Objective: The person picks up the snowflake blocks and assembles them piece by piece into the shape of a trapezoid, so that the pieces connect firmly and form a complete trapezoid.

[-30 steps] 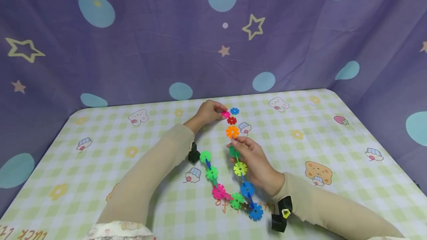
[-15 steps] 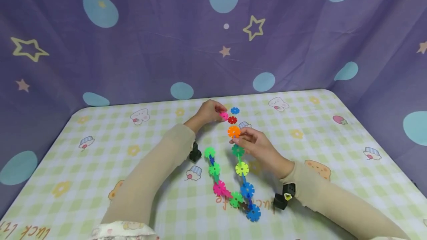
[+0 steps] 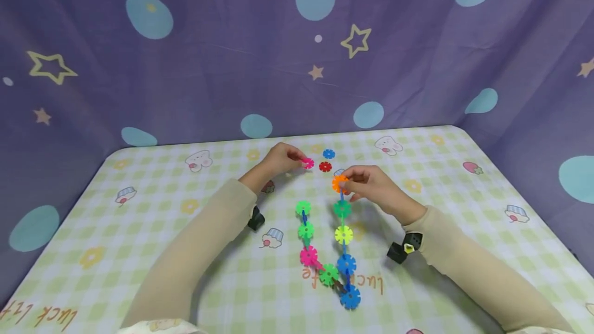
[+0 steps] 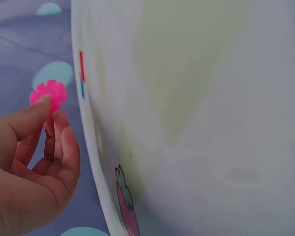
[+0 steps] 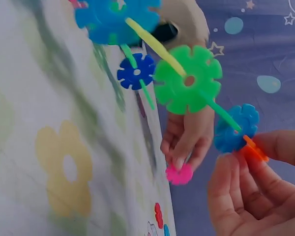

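Between thumb and fingertips, my left hand (image 3: 280, 161) pinches a pink notched snowflake disc (image 4: 50, 94). My right hand (image 3: 378, 190) pinches the orange disc (image 3: 339, 183) at the upper end of a chain of interlocking snowflake discs. Down from there the chain runs through a dark green disc (image 3: 342, 209), a yellow disc (image 3: 344, 234) and blue ones. It then bends left and climbs past a pink chain disc (image 3: 308, 255) to a light green disc (image 3: 303, 207) at its other end. Some linking discs stand edge-on. In the right wrist view, part of the chain (image 5: 189, 81) hangs near the fingers.
A loose red disc (image 3: 325, 167) and a loose blue disc (image 3: 329, 154) lie on the table toward the back, between the hands. The checked tablecloth (image 3: 464, 184) ends at a back edge before a purple curtain (image 3: 209, 66). Black wrist cameras (image 3: 405, 248) sit on both sleeves.
My right hand has moved from the dark green disc up to the orange disc and drawn it rightward. My left hand has shifted slightly left with the pink disc, away from the red one.
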`<state>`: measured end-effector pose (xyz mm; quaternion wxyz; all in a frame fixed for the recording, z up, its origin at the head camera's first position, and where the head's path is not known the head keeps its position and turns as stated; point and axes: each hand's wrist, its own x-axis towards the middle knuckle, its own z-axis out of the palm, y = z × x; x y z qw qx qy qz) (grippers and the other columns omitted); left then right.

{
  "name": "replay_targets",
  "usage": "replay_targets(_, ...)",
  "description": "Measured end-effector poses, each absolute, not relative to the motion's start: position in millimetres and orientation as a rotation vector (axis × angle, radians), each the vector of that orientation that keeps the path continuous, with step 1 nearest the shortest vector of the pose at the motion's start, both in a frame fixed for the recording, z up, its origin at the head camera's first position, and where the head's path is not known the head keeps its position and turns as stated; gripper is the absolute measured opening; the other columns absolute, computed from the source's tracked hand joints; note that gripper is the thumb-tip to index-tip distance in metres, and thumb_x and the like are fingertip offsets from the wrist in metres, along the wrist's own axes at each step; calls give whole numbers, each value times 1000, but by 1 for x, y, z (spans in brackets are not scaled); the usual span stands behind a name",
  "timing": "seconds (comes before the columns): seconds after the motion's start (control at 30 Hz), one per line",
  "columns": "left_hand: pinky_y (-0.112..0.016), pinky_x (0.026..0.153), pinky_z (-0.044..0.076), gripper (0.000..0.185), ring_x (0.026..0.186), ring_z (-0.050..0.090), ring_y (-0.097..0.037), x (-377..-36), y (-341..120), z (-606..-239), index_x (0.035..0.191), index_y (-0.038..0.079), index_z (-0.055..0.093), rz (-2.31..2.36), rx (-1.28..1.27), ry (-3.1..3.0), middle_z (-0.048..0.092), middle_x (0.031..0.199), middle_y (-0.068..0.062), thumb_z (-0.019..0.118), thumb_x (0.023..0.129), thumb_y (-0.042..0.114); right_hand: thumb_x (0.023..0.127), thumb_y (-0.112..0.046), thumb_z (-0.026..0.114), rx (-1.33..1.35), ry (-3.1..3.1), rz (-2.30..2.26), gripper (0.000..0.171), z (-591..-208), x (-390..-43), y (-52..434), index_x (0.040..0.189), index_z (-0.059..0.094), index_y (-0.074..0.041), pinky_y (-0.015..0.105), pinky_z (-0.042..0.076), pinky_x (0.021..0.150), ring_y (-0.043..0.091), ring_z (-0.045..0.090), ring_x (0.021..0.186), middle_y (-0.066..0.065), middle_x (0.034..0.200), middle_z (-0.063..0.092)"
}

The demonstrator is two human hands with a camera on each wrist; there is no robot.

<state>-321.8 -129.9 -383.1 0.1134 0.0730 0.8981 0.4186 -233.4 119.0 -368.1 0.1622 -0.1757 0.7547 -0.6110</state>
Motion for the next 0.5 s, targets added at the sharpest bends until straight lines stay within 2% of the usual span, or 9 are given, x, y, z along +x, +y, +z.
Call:
replay_targets(0.2,-28,73,52,18,83,63,-16,-294,-139,-381,103,4,71,1420,284,2495,70,96,-7,67,87,11,91,-6,58,-417,2096,-1797,17,-370,-234,118,101,59,8,36,57,65,20,63,73,15,86,66)
replay_targets(0.4,-27,71,54,16,77,66,-15,-265,-139,-375,99,-2,70,1596,401,2438,71,89,-9,67,86,6,91,-3,58,-310,2008,-1971,7,-377,-233,114,93,60,3,33,57,64,15,64,67,4,79,67)
replay_targets(0.5,-26,70,54,14,77,67,-19,-249,-135,-370,96,-1,71,1635,434,2445,72,86,-8,69,85,7,91,-2,58,-270,1981,-2041,4,-379,-232,111,88,60,-1,31,57,64,13,65,67,1,77,67)
